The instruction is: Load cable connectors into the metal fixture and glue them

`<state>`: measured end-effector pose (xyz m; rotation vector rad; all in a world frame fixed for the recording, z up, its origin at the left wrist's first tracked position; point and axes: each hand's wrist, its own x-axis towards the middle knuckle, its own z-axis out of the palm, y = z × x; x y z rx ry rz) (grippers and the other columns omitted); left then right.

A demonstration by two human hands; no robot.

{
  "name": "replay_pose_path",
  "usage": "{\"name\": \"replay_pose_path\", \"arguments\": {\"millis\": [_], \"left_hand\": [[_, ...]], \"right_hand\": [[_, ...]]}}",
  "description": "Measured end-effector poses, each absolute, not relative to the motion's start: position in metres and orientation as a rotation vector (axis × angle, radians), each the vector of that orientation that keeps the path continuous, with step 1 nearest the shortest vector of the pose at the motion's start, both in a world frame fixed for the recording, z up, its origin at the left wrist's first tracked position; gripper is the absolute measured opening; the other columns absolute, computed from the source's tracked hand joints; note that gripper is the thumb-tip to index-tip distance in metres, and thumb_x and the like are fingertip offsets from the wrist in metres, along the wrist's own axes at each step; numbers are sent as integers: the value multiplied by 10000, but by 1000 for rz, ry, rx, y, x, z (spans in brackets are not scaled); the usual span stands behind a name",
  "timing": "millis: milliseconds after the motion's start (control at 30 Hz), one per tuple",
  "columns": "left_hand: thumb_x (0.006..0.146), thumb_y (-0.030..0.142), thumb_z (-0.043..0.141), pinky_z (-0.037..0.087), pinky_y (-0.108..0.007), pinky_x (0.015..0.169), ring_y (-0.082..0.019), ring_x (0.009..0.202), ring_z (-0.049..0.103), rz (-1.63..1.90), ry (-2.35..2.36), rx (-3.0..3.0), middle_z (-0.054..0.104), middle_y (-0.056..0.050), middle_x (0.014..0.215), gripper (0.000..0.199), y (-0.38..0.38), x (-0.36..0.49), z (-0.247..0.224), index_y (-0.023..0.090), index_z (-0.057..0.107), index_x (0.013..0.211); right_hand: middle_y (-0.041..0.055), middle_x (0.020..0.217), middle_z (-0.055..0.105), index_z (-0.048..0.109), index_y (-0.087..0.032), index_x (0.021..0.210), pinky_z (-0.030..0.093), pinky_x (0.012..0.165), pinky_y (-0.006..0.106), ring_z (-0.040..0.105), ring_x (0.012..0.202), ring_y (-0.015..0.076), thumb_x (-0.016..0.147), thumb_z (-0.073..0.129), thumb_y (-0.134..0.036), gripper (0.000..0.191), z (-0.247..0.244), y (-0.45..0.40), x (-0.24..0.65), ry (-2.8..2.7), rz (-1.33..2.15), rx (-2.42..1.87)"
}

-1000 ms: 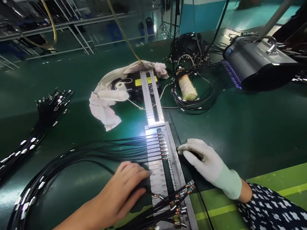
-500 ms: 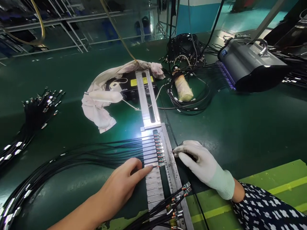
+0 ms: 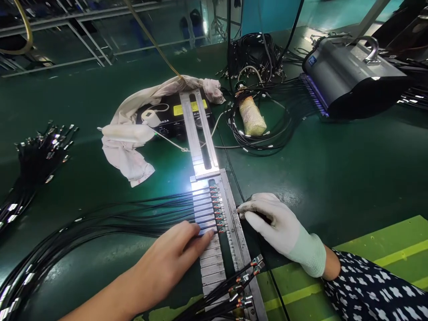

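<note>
A slotted metal jig [image 3: 212,263] runs lengthwise in front of me, with a row of black cables [image 3: 133,204] laid across it. Their small metal connector ends [image 3: 219,214] line up over its slot. My bare left hand [image 3: 170,254] rests at the nearest cable in the row, thumb and index finger closed around it just short of its connector. On the far side, my right hand [image 3: 277,227], in a white glove, has its fingertips pinched at the jig's right edge. Loose cables with connectors [image 3: 245,285] lie over the jig's near end.
Behind the jig stand a black control box [image 3: 172,118] and a rolled cloth [image 3: 129,156]. A wrapped bottle [image 3: 252,117] sits inside coiled cables. A grey machine with purple light [image 3: 351,80] is at back right. Another cable bundle [image 3: 43,156] lies left.
The whole view has shifted slightly, so the jig and the things behind it appear a little further left. Both hands keep their places on the jig.
</note>
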<state>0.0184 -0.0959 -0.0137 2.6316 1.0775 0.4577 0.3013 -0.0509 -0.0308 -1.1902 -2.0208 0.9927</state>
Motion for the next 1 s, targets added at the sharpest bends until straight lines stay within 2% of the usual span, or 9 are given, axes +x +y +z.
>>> {"name": "replay_pose_path", "arguments": {"millis": [233, 400, 533, 633, 867, 933, 1000], "left_hand": [[956, 55, 424, 492, -220, 806, -144, 939, 562, 493, 1071, 2446, 588, -98, 1072, 321, -99, 17, -25, 144, 532, 1244], [957, 97, 437, 410, -412, 930, -245, 1064, 538, 537, 1404, 2659, 609, -106, 1108, 376, -122, 16, -36, 226, 591, 1275], [958, 80, 384, 383, -360, 847, -209, 937, 543, 427, 1359, 2721, 619, -83, 983, 427, -130, 15, -35, 173, 545, 1342], [940, 64, 402, 357, -346, 791, -191, 865, 524, 463, 1259, 2753, 616, -71, 934, 387, -119, 23, -30, 127, 568, 1283], [964, 118, 380, 364, -334, 696, -180, 736, 487, 407, 1109, 2932, 570, -44, 814, 356, -96, 48, -26, 174, 585, 1251], [962, 122, 373, 386, -324, 678, -178, 740, 502, 439, 1167, 2871, 588, -48, 839, 353, -94, 44, -27, 182, 576, 1245], [969, 137, 355, 433, -334, 709, -191, 828, 554, 487, 1287, 2785, 629, -71, 952, 351, -88, 37, -28, 191, 563, 1246]], "right_hand": [[-1, 900, 687, 687, -257, 996, 428, 866, 381, 612, 908, 192, 956, 559, -216, 140, -30, -50, 302, -2021, 1006, -1178], [-4, 903, 700, 692, -264, 989, 431, 866, 383, 620, 901, 194, 953, 557, -213, 148, -29, -49, 301, -2019, 1006, -1173], [-5, 878, 698, 695, -265, 986, 435, 847, 380, 623, 867, 191, 949, 558, -219, 149, -29, -45, 300, -2020, 1015, -1196], [-3, 910, 703, 697, -267, 987, 439, 849, 376, 624, 879, 190, 947, 557, -217, 154, -32, -43, 300, -2020, 1016, -1204], [15, 954, 713, 697, -242, 989, 455, 873, 382, 627, 933, 206, 948, 547, -208, 159, -35, -45, 300, -2036, 932, -1208], [18, 988, 712, 688, -238, 1012, 456, 885, 378, 622, 955, 204, 957, 530, -202, 171, -32, -47, 299, -2039, 915, -1209], [25, 1024, 702, 655, -235, 1113, 436, 912, 388, 603, 994, 210, 955, 526, -194, 208, -28, -49, 294, -2074, 809, -1229]]}}
